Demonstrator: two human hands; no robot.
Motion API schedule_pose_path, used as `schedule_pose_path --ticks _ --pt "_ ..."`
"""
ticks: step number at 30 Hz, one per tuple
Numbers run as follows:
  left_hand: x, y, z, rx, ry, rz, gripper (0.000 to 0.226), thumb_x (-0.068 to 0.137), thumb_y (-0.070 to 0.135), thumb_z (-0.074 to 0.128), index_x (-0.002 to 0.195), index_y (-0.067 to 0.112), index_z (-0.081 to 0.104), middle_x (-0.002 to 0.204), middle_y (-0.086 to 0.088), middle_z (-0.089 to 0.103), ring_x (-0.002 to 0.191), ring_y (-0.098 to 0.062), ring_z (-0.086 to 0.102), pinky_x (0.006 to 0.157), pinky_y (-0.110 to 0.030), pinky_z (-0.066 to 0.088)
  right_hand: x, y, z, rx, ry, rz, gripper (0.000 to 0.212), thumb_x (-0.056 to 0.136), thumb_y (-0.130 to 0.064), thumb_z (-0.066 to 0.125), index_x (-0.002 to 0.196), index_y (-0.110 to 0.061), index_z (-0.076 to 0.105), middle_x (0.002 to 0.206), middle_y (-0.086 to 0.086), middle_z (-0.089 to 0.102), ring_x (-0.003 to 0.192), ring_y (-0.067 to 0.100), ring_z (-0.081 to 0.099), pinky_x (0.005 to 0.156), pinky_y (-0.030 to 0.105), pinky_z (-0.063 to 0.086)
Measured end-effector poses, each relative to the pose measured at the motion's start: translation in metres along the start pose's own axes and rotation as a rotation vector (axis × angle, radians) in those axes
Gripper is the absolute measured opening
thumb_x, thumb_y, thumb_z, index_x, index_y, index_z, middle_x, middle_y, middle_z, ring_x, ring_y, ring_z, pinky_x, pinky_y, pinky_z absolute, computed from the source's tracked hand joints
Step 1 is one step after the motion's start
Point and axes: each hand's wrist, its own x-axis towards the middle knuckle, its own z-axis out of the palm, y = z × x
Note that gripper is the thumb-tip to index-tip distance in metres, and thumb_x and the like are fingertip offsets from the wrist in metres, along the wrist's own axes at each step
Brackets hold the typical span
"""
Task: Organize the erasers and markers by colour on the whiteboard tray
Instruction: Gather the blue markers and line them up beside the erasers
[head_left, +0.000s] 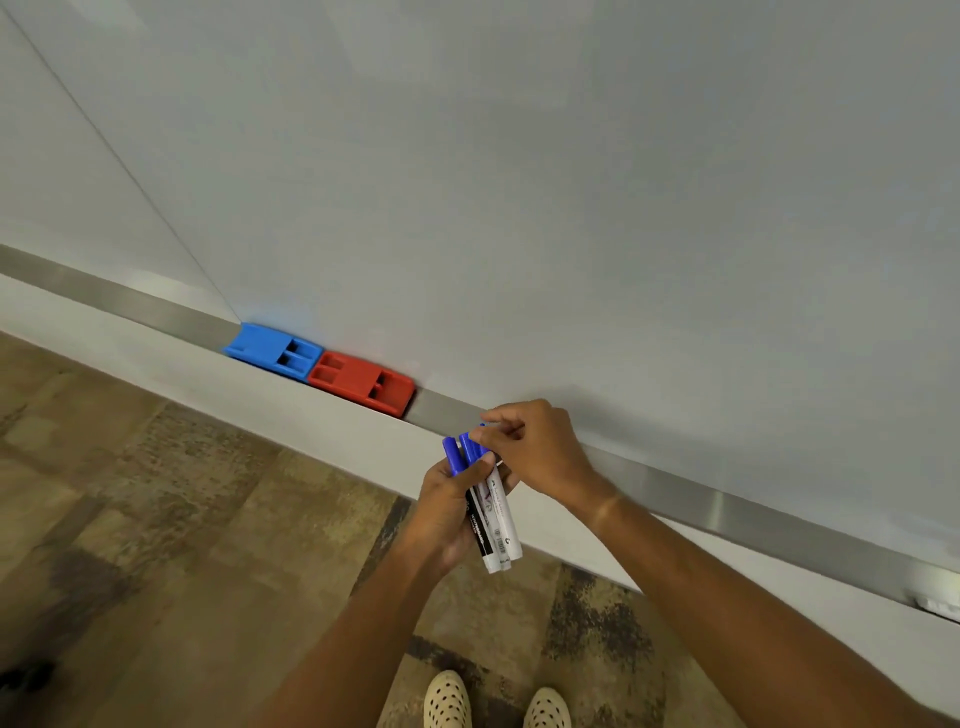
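A long metal whiteboard tray (156, 306) runs along the board's lower edge; on it lie a blue eraser (272, 352) and a red eraser (362, 382), end to end, touching.

Below me lies a mottled brown and tan floor (182, 519), and my cream perforated shoes (496, 701) stand on it, close to a pale grey wall ledge (291, 410).

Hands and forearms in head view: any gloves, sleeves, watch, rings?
Both forearms are bare with no sleeve in view. Left hand and right hand are ungloved. No watch or band on either wrist, and no rings on the visible fingers.
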Motion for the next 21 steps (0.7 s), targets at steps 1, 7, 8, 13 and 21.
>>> schedule_pose_path --ticks 1,7,8,13,21 --pt "0.001 0.003 -0.003 -0.022 0.027 0.011 0.025 0.092 0.003 0.057 0.116 -0.002 0.062 0.098 -0.016 0.074 0.087 -0.024 0.073 0.083 -0.033 0.059 -0.001 0.001 0.002 0.011 0.02 -0.001 0.02 0.08 -0.025 0.075 0.097 -0.015 0.074 0.082 -0.001 0.073 0.07 0.007 0.068 0.07 0.022 0.057" --pt "0.007 0.02 -0.027 -0.231 0.114 0.076 0.024 0.096 -0.002 0.048 0.114 0.004 0.061 0.118 -0.018 0.069 0.116 -0.028 0.063 0.092 -0.043 0.052 -0.008 0.011 0.026 0.025 -0.155 0.083 0.01 0.073 -0.025 0.081 0.078 -0.021 0.073 0.071 -0.007 0.071 0.068 0.008 0.068 0.068 0.03 0.059" --pt "0.008 0.021 -0.029 -0.254 0.116 0.072 0.024 0.097 -0.002 0.047 0.116 0.003 0.06 0.121 -0.019 0.067 0.118 -0.029 0.062 0.096 -0.049 0.05 -0.009 0.011 0.031 0.034 -0.175 0.092 0.011 0.073 -0.024 0.081 0.079 -0.022 0.073 0.073 -0.007 0.071 0.068 0.007 0.068 0.067 0.028 0.058" --pt "0.008 0.028 -0.036 -0.306 0.131 0.071 0.027 0.098 -0.003 0.044 0.122 0.001 0.057 0.121 -0.018 0.067 0.106 -0.025 0.069 0.07 -0.045 0.06 -0.004 0.009 0.047 0.104 -0.205 0.108 0.017 0.074 -0.02 0.081 0.089 -0.016 0.075 0.08 -0.004 0.074 0.068 0.002 0.068 0.065 0.019 0.053" --pt "0.017 0.034 -0.046 -0.272 0.189 0.081 0.03 0.097 0.002 0.05 0.126 0.002 0.057 0.124 -0.015 0.066 0.118 -0.03 0.062 0.093 -0.049 0.054 0.009 0.002 0.06 -0.021 -0.192 0.025 0.016 0.077 -0.019 0.079 0.092 -0.02 0.075 0.079 -0.012 0.072 0.065 -0.007 0.065 0.058 0.005 0.047"
